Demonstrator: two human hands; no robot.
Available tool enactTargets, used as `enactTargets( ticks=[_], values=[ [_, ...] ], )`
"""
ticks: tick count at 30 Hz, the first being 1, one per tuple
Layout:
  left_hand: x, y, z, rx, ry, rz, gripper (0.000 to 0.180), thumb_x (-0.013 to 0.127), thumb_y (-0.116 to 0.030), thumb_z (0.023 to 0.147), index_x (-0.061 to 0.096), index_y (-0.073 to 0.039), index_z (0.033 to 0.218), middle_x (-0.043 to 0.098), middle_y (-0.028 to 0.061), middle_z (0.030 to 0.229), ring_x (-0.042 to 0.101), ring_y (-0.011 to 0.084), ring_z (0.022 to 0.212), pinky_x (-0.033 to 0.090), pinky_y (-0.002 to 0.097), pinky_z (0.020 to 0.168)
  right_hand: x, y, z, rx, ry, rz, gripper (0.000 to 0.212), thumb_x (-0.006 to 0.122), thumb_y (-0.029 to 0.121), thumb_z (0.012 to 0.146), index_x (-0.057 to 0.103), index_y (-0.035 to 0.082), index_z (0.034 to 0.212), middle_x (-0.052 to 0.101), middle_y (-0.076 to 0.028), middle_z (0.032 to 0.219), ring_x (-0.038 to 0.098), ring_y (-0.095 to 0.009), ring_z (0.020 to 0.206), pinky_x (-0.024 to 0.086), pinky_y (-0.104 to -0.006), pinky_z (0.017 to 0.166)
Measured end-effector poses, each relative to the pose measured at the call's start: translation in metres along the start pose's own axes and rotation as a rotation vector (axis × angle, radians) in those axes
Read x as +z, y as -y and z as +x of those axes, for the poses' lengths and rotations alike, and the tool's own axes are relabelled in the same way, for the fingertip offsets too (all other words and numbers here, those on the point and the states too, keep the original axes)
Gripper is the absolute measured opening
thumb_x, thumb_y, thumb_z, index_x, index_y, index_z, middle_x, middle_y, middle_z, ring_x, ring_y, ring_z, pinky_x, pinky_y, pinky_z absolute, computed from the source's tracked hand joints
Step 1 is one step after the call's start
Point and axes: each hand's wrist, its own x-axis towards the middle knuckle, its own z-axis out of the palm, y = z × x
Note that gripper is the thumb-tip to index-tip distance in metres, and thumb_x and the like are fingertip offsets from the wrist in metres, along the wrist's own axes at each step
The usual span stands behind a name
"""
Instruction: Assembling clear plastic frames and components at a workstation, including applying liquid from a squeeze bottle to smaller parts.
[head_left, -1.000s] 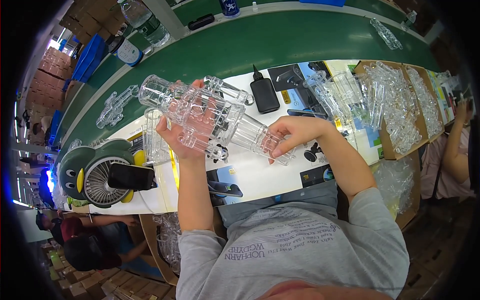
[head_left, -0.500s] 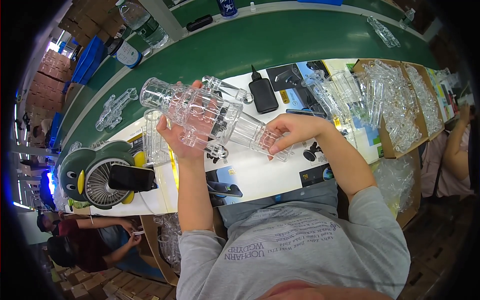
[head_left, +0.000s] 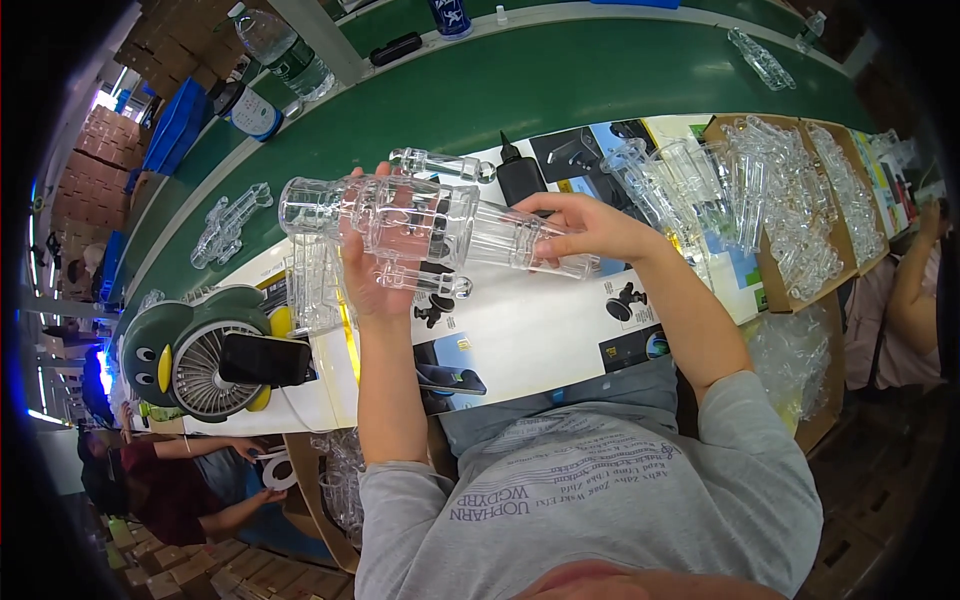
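A clear plastic rocket-shaped model (head_left: 458, 225), with a stepped body and small side tubes, is held nearly level above the table. My left hand (head_left: 370, 275) supports its wide section from below, fingers wrapped around behind it and visible through the plastic. At the narrow right end, the thumb and fingers of my right hand (head_left: 592, 235) pinch the tapered tube. A black squeeze bottle (head_left: 520, 182) with a pointed tip lies just beyond the model. Clear tubular parts (head_left: 315, 280) stand left of my left hand.
Cardboard trays of clear parts (head_left: 785, 225) sit at the right, with loose clear tubes (head_left: 650, 190) beside them. A penguin-shaped fan (head_left: 200, 365) with a black phone (head_left: 265, 358) against it is at left. Another clear assembly (head_left: 232, 225) lies on the green table (head_left: 440, 105). Co-workers sit on both sides.
The model has swung closer to level, its narrow right end rising. My right hand has moved slightly up and right with that end. The co-worker at left now holds a white ring.
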Motion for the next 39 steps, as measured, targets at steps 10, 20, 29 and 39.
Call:
enactTargets(
  ticks=[10,20,29,39],
  values=[
    [0.001,0.008,0.001,-0.043,-0.026,-0.06,0.064,0.063,-0.027,0.073,0.033,-0.015,0.129,0.035,0.0091,0.133,0.035,0.0289,0.122,0.028,0.0589,0.099,-0.008,-0.004,0.0,-0.036,-0.049,-0.042,0.049,0.065,0.012,0.075,0.049,-0.003,0.119,0.063,-0.009,0.082,0.057,-0.008,0.066,0.046,-0.0197,0.06],
    [0.001,0.014,-0.001,-0.075,-0.042,-0.064,0.061,0.055,-0.03,0.079,0.031,-0.013,0.132,0.03,0.008,0.138,0.031,0.0287,0.125,0.025,0.0522,0.103,-0.014,-0.005,-0.002,-0.041,-0.018,-0.014,0.047,0.063,0.01,0.076,0.05,-0.004,0.119,0.065,-0.011,0.081,0.057,-0.006,0.064,0.045,-0.0183,0.06],
    [-0.002,0.018,-0.002,-0.097,-0.022,-0.067,0.063,0.055,-0.032,0.08,0.028,-0.014,0.134,0.028,0.0072,0.139,0.029,0.0284,0.127,0.029,0.05,0.102,-0.017,-0.003,-0.005,-0.057,0.02,-0.004,0.045,0.063,0.014,0.078,0.051,-0.004,0.118,0.065,-0.009,0.075,0.055,-0.005,0.059,0.044,-0.0182,0.056],
    [0.005,0.014,-0.002,-0.06,-0.072,-0.077,0.064,0.054,-0.034,0.081,0.028,-0.007,0.133,0.028,0.0102,0.139,0.023,0.031,0.129,0.018,0.0499,0.107,-0.016,-0.009,-0.002,-0.032,-0.023,0.0,0.044,0.063,0.016,0.078,0.052,-0.001,0.117,0.064,-0.007,0.076,0.054,-0.006,0.06,0.043,-0.0188,0.059]
  ],
)
